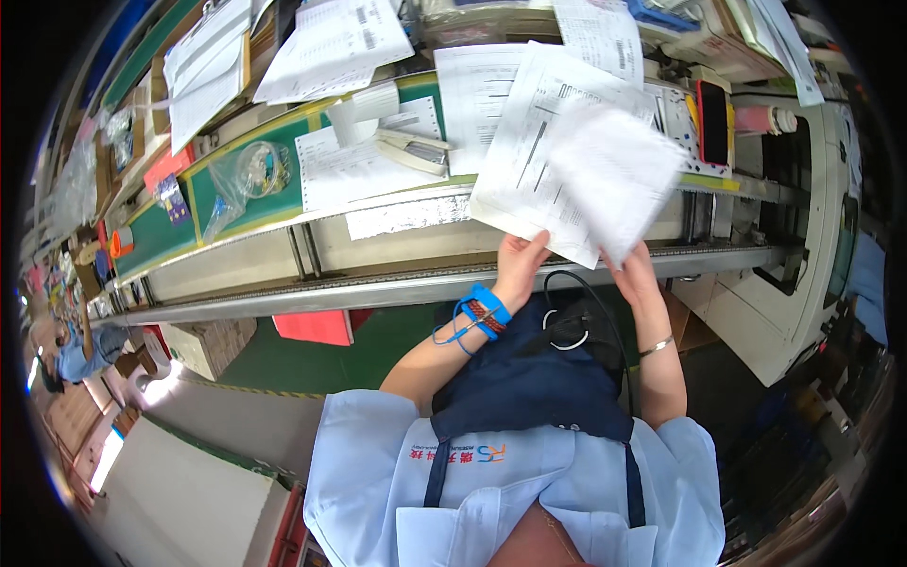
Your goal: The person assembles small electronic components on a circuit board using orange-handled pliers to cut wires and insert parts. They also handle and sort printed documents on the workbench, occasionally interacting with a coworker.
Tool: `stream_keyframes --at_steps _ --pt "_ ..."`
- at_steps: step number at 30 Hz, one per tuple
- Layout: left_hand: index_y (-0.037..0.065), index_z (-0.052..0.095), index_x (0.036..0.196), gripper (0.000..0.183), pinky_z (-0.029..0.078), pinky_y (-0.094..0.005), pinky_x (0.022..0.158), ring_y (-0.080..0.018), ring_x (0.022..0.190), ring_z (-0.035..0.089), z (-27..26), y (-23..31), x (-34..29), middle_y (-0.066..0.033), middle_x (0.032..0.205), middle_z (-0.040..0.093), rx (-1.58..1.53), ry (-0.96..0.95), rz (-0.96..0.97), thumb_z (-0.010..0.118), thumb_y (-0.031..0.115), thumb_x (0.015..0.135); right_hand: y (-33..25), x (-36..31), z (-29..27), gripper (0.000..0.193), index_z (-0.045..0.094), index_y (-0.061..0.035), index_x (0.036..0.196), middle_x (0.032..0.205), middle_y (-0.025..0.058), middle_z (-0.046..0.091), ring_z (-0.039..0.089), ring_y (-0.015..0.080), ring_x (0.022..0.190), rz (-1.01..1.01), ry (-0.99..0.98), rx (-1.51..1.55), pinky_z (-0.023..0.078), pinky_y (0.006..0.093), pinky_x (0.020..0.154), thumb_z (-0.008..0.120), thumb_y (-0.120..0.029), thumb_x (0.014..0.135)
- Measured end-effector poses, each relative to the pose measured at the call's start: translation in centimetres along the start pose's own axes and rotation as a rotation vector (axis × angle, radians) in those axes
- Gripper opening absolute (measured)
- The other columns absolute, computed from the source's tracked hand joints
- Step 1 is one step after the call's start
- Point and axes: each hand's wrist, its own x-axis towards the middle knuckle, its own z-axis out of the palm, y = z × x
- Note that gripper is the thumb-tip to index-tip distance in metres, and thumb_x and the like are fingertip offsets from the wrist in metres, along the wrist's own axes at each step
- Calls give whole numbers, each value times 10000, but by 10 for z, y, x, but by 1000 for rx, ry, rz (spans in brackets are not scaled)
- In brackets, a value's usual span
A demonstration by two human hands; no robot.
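Between thumb and fingers, my left hand point(521, 269) pinches the lower edge of a large printed sheet point(515, 156), which tilts up over the bench edge. A blue strap with a coiled cord circles that wrist. Closed on the lower corner of a smaller white paper point(619, 175) is my right hand point(635, 275). Motion blurs this paper, and it covers part of the printed sheet. Left of both papers, a light-coloured stapler point(413, 151) rests on another printed sheet point(321, 175).
A black phone in a red case point(713, 123) lies at the right, beside a pink bottle point(765, 120). Stacked papers point(335, 47) stand along the back. A clear bag with coiled wire point(255, 175) is on the green mat point(288, 189). A metal rail point(378, 291) runs along the front.
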Motion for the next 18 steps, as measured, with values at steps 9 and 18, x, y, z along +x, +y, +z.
stream_keyframes --at_steps 9,18 --pt "-7 466 863 178 431 -275 689 -173 752 542 -37 54 -6 -95 795 547 1254 134 521 573 92 762 -87 -35 -11 266 585 4 884 803 112 565 562 198 768 -548 8 -1159 415 236 679 426 110 698" --pt "37 538 1026 445 438 -278 690 -127 788 550 157 150 74 -78 904 607 1296 -810 569 722 177 646 -181 -96 -2 297 588 -3 807 792 111 575 562 232 760 -638 -296 -1318 429 293 679 405 120 608"
